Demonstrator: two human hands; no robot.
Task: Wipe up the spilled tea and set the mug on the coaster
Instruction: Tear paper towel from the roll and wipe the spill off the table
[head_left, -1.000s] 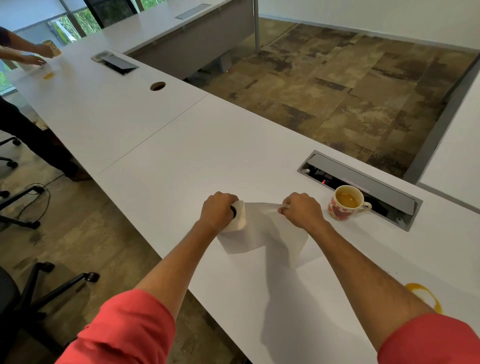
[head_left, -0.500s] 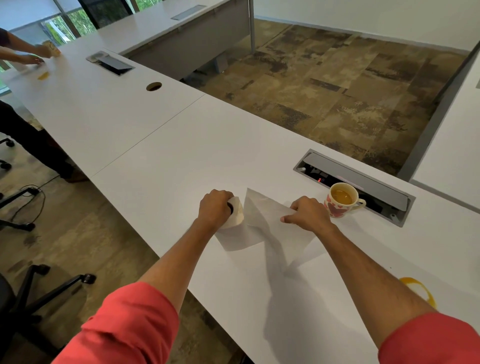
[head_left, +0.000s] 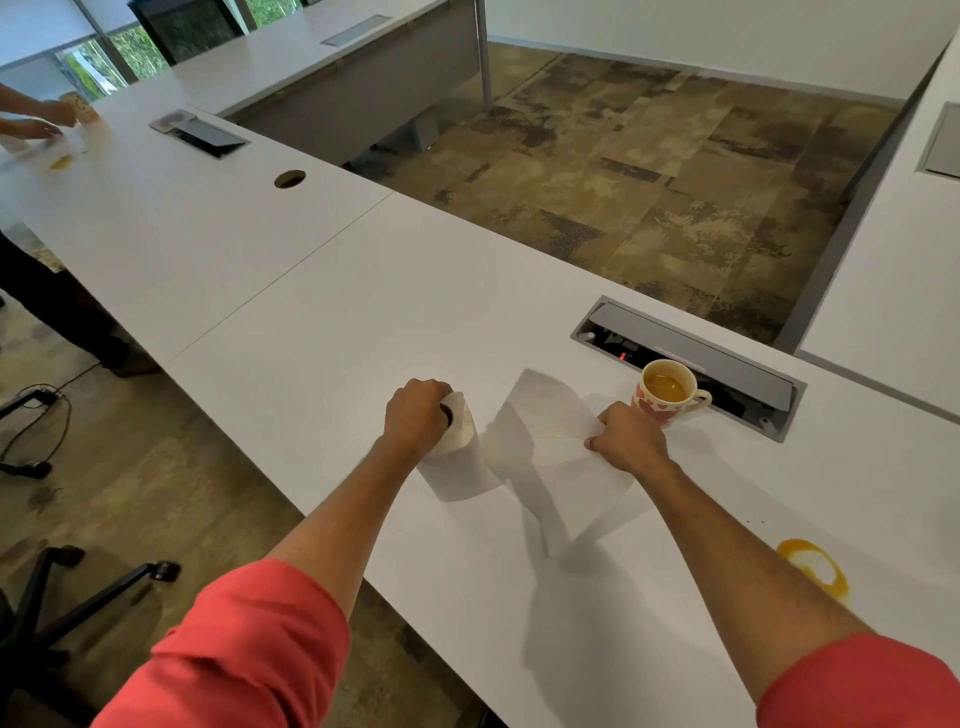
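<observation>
Our left hand grips the paper roll; our right hand pinches a torn sheet. The mug stands just beyond it, the spilled tea well right.

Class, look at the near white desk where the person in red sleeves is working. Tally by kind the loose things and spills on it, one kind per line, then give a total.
Mugs: 1, the mug with tea
Paper rolls: 1, the paper roll
Torn sheets: 1, the paper sheet
Tea spills: 1, the tea spill
Total: 4

white mug, red hearts
</observation>
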